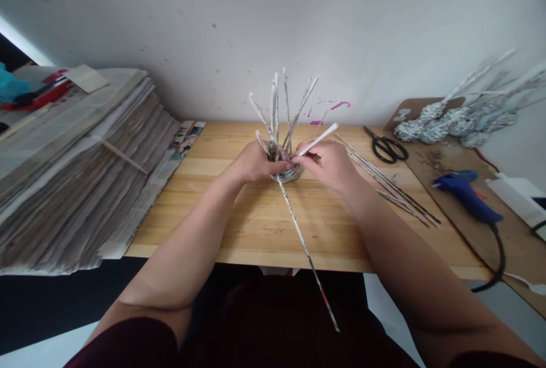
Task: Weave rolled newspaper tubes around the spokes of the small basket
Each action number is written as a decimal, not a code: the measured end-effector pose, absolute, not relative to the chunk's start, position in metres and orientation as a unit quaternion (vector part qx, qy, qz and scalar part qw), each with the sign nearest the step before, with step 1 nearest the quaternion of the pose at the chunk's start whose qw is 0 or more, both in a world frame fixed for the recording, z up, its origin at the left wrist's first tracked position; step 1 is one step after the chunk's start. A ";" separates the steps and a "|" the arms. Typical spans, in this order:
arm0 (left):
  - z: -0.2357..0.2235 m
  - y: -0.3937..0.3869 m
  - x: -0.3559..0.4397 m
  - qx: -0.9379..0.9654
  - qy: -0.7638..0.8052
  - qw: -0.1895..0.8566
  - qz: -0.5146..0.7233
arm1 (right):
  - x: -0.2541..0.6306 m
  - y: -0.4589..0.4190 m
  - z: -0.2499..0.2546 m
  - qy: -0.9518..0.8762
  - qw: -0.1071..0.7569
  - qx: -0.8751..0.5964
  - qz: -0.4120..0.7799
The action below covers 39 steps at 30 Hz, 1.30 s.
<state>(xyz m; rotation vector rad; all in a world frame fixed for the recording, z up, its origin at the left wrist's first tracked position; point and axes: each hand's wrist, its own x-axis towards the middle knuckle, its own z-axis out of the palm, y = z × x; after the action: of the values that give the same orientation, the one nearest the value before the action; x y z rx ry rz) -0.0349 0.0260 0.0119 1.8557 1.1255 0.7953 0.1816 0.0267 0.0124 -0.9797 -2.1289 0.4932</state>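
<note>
A small woven paper basket base [288, 173] sits on the wooden table [239, 226], with several rolled newspaper spokes [277, 112] standing up from it. My left hand [253, 162] is closed around the left side of the weave. My right hand [328, 163] pinches one white paper tube [321, 138] that points up to the right. A long paper tube [305, 248] runs from the weave toward me, past the table's front edge.
A tall stack of newspapers [72, 169] fills the left. Loose paper tubes [388, 183] lie right of my hands, then black scissors [389, 147], a blue glue gun [467, 193] on a brown board, and finished woven pieces [447, 120] at the wall.
</note>
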 end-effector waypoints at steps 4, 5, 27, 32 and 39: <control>0.015 0.023 -0.030 0.735 0.472 0.362 0.325 | 0.178 0.022 0.014 -0.833 0.388 -0.355 0.171; 0.016 0.022 -0.028 0.735 0.483 0.350 0.324 | 0.177 0.021 0.014 -0.833 0.387 -0.352 0.179; 0.013 0.025 -0.030 0.755 0.465 0.336 0.316 | 0.160 0.024 -0.005 -0.683 0.459 -0.459 0.336; 0.009 0.027 -0.030 0.731 0.447 0.377 0.354 | 0.162 0.023 -0.005 -0.727 0.462 -0.389 0.327; 0.019 0.032 -0.051 0.770 0.378 0.422 0.293 | 0.165 0.025 -0.008 -0.762 0.436 -0.380 0.292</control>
<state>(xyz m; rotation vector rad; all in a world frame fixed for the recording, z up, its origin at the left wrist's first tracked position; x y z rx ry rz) -0.0509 0.0316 0.0189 1.9274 0.9472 0.7346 0.1645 0.0254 -0.0080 -0.9450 -1.8959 0.7271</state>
